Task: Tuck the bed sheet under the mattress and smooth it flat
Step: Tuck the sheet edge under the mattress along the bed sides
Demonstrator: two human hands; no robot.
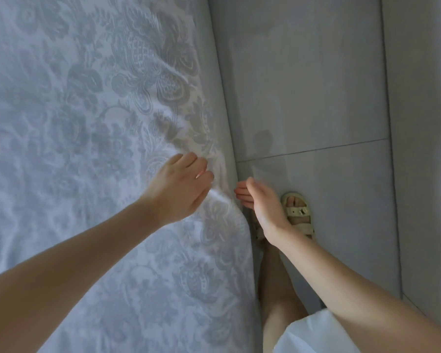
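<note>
A white bed sheet (87,110) with a grey floral pattern covers the mattress and fills the left side of the view. Its right edge runs along the grey side of the bed (222,98). My left hand (181,184) rests on the sheet near that edge, fingers curled, with a raised fold of cloth just beside it. Whether it pinches the fold I cannot tell. My right hand (260,202) hangs beside the bed's edge, just off the sheet, fingers loosely bent and holding nothing.
Grey tiled floor (329,85) lies to the right of the bed. My foot in a beige sandal (298,212) stands close to the bed side. A white garment (311,335) shows at the bottom.
</note>
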